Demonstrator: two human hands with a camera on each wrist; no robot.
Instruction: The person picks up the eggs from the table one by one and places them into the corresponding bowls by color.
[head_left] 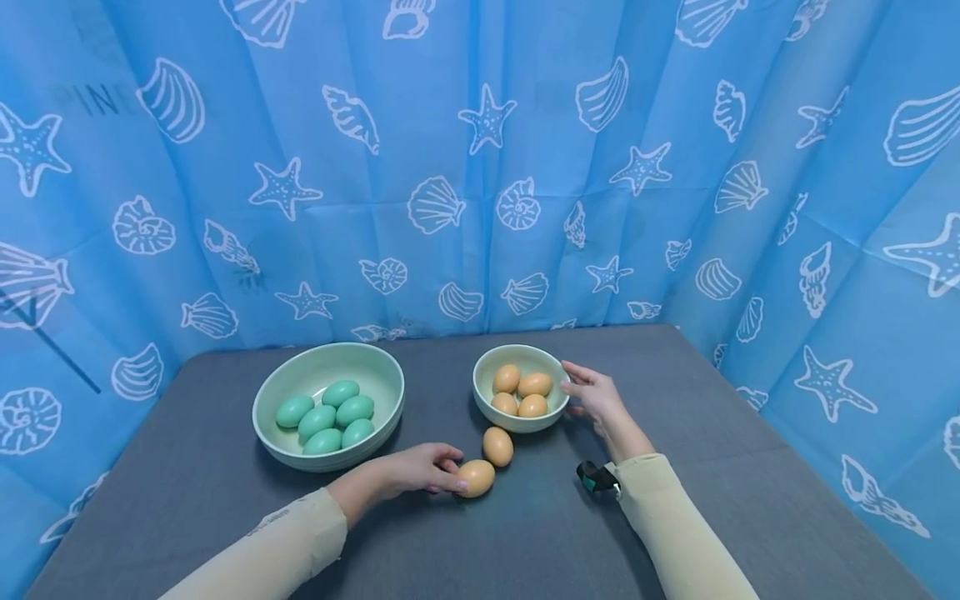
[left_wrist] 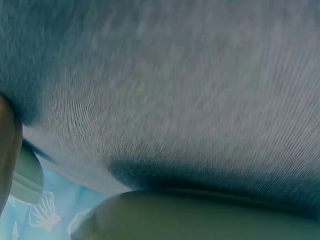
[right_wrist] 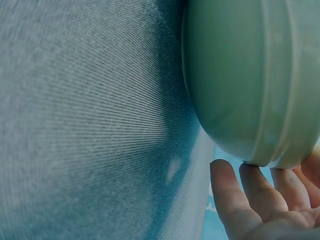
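My left hand (head_left: 423, 468) is low over the table, its thumb and fingertips at the left end of a brown egg (head_left: 477, 478), pinching it. A second brown egg (head_left: 498, 447) lies on the table just behind it, below the small pale-green bowl (head_left: 521, 423). Several brown eggs (head_left: 535, 384) sit inside this bowl. At the bowl's right side my right hand (head_left: 600, 398) holds the rim; in the right wrist view fingertips (right_wrist: 257, 172) meet the bowl's outer wall (right_wrist: 225, 75). Only an edge of my left hand (left_wrist: 6, 145) shows in the left wrist view.
A larger pale-green bowl (head_left: 273, 439) with several green eggs (head_left: 317, 423) stands at the left, close to my left forearm. A black strap piece (head_left: 596, 477) hangs by the right cuff. Behind the grey table (head_left: 525, 550) hangs a blue curtain (head_left: 465, 275) with white shells.
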